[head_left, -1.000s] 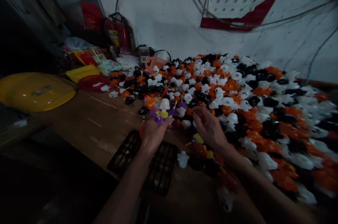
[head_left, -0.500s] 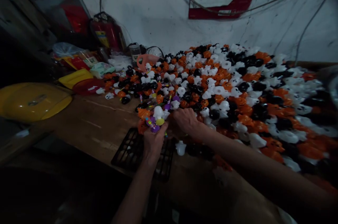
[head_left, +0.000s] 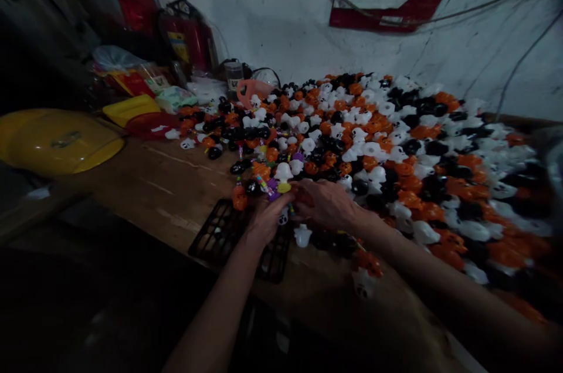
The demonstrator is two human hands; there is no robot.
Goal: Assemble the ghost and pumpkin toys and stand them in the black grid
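Note:
My left hand (head_left: 264, 225) is closed around a small bunch of toy parts above a black plastic grid (head_left: 211, 235). From its grip stick out a purple piece (head_left: 271, 190), a yellow disc (head_left: 284, 187) and a tube of coloured beads (head_left: 264, 183). A white ghost figure (head_left: 284, 172) shows just beyond them. My right hand (head_left: 325, 204) is closed close beside the left fingertips; what it pinches is hidden. An orange pumpkin figure with a tube (head_left: 240, 198) stands at the grid's far edge. Right of the grid stands another white ghost (head_left: 302, 236).
A big heap of orange, white and black figures (head_left: 378, 144) covers the table's back and right. At left lie a yellow helmet (head_left: 61, 141), a red dish (head_left: 149, 125) and a yellow scoop (head_left: 132, 109). A fire extinguisher (head_left: 187, 39) stands by the wall.
My right hand has come in against the left hand's fingers. An orange pumpkin figure with a tube now stands at the grid's far edge. The camera view has shifted slightly.

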